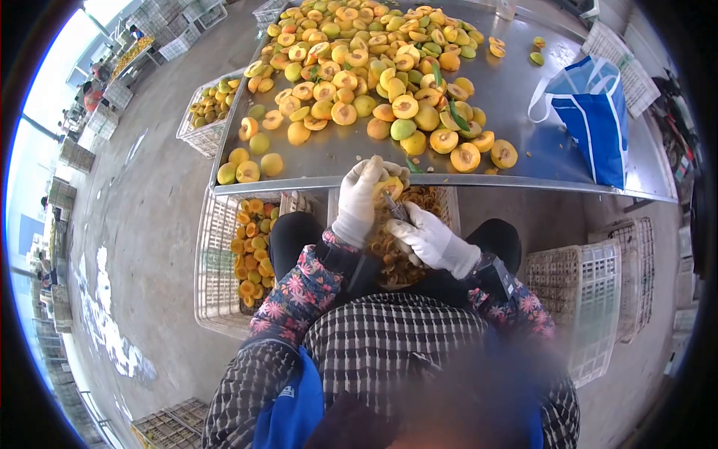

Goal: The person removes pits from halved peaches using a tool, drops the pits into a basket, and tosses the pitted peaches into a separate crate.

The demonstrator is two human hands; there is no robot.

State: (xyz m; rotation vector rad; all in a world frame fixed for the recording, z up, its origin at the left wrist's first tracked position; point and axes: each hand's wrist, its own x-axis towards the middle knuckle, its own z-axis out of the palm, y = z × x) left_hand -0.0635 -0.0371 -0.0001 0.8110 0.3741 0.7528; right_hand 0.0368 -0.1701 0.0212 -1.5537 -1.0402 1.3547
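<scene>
My left hand [355, 202], in a white glove, is closed around a yellow peach half [389, 187] just in front of the table's edge. My right hand [440, 243], also gloved in white, grips a small metal hand tool [396, 209]. Its tip meets the cut face of the peach half; the tip's exact shape is too small to make out. Beyond my hands, a heap of halved peaches [344, 112] covers much of the metal table [523, 138], some with green leaves among them. Below my hands, a crate of brown pits or scraps [389, 258] sits between my knees.
Left of my legs stands a white crate [213, 277] holding peach halves. Another crate [202, 135] with fruit is beside the table's left side. A blue bag [598, 123] rests on the table at right. Stacked crates [572, 299] stand right of my legs. People work far left.
</scene>
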